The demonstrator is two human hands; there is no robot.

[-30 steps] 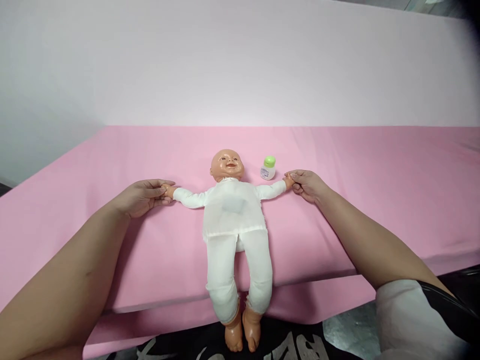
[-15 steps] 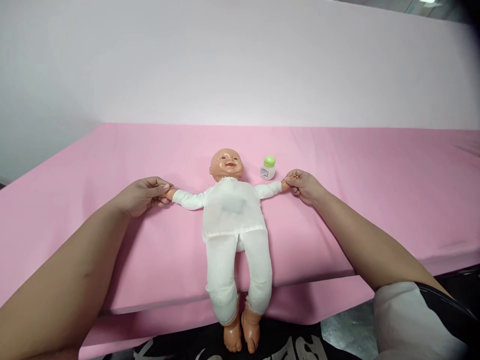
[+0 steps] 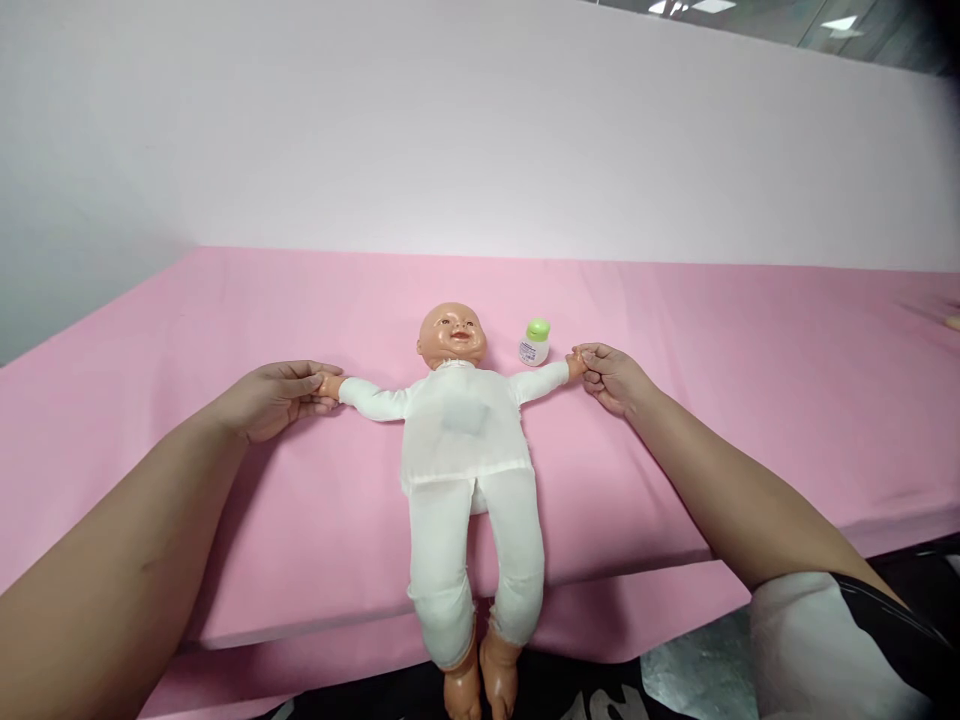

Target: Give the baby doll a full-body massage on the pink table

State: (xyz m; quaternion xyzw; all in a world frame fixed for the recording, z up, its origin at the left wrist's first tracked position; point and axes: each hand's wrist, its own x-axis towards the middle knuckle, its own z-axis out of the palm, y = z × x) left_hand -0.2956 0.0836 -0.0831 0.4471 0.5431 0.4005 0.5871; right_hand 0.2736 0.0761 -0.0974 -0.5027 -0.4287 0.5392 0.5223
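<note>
A baby doll [image 3: 466,425] in white cloth clothes lies face up on the pink-covered table [image 3: 315,540], its arms spread to both sides and its bare feet over the front edge. My left hand [image 3: 289,398] is closed on the doll's hand at the left, thumb on top. At the right, my right hand [image 3: 611,380] pinches the doll's other hand between thumb and fingers. A small clear bottle [image 3: 534,343] with a green cap stands beside the doll's head, close to my right hand.
Behind the table rises a plain white wall [image 3: 480,130]. Dark clothing with pale lettering shows below the front edge, under the doll's feet. At the far right edge, a small pale object [image 3: 952,322] is partly in view.
The view has shifted slightly, showing more of the ceiling at the top right. My left hand and the doll's arm in it are a little further left. Both hands keep their hold.
</note>
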